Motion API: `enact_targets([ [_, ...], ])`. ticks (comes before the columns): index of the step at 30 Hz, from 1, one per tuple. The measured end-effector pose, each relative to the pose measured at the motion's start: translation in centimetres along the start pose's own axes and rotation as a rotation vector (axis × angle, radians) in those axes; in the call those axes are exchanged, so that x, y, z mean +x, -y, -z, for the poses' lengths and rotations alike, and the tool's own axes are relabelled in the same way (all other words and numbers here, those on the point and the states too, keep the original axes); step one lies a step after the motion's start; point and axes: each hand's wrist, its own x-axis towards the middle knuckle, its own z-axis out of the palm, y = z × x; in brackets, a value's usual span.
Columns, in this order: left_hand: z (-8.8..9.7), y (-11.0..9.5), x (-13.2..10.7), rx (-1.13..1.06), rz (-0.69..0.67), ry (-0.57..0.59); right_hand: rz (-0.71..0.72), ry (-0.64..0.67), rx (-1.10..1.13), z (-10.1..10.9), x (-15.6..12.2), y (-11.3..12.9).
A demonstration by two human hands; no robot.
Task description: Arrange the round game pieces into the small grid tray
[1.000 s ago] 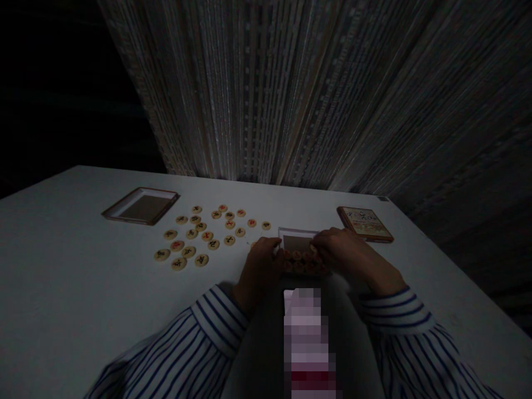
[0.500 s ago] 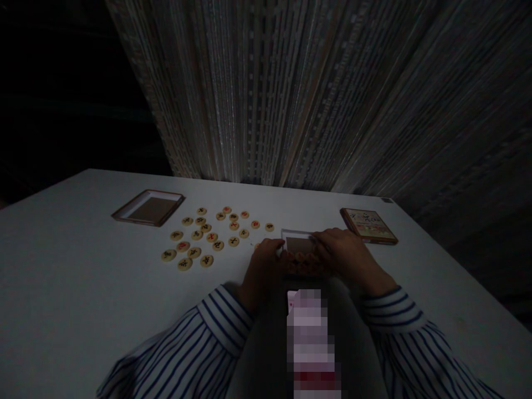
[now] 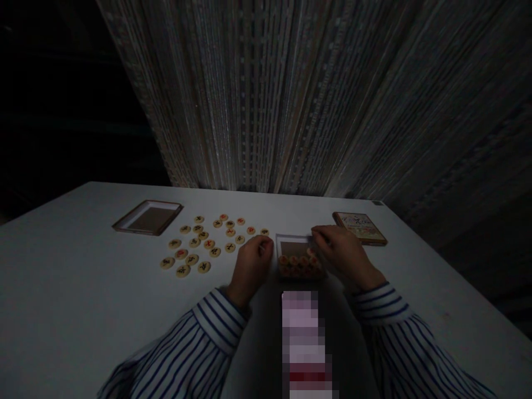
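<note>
A small open box [image 3: 296, 243] sits on the white table [image 3: 75, 288] in front of me, its near half filled with round wooden game pieces [image 3: 297, 265]. My left hand [image 3: 252, 262] rests just left of the box, fingers curled into a loose fist beside its rim; what it holds, if anything, is hidden. My right hand [image 3: 338, 252] lies against the box's right side, fingers bent over its far right corner. Several loose round pieces [image 3: 203, 244] with red or black marks lie scattered to the left.
A shallow empty box half [image 3: 147, 217] lies at the far left of the table. A printed lid or card box [image 3: 361, 227] lies at the far right. Striped curtains [image 3: 291, 100] hang behind the table. The scene is dim.
Both hands have drawn back off the box top to its sides, uncovering the pieces inside. The left hand moved left and curled up.
</note>
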Motion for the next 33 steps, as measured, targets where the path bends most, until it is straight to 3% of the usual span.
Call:
enact_targets([
  [3, 0.5, 0.1, 0.3, -0.038, 0.023, -0.045, -0.018, 0.050, 0.024, 1.0, 1.4, 0.5],
  [9, 1.4, 0.8, 1.3, -0.081, 0.057, -0.109, 0.083, 0.167, 0.048, 3.2, 5.3, 2.0],
  [18, 5.5, 0.4, 6.0, -0.103, 0.064, -0.169, 0.118, 0.213, 0.035, 2.2, 7.2, 3.0],
  [20, 6.2, 0.2, 7.2, -0.013, 0.051, -0.077, 0.114, 0.238, 0.005, 2.0, 7.1, 2.8],
  [26, 6.6, 1.1, 9.1, 0.474, -0.094, 0.394, 0.091, 0.299, -0.031, 2.1, 7.0, 2.8],
  [29, 6.3, 1.9, 9.1, 0.568, -0.120, 0.477, 0.093, 0.322, -0.053, 1.9, 7.1, 2.8],
  [33, 5.9, 2.3, 8.9, 0.620, -0.116, 0.473, 0.098, 0.352, -0.087, 1.5, 7.2, 2.8],
])
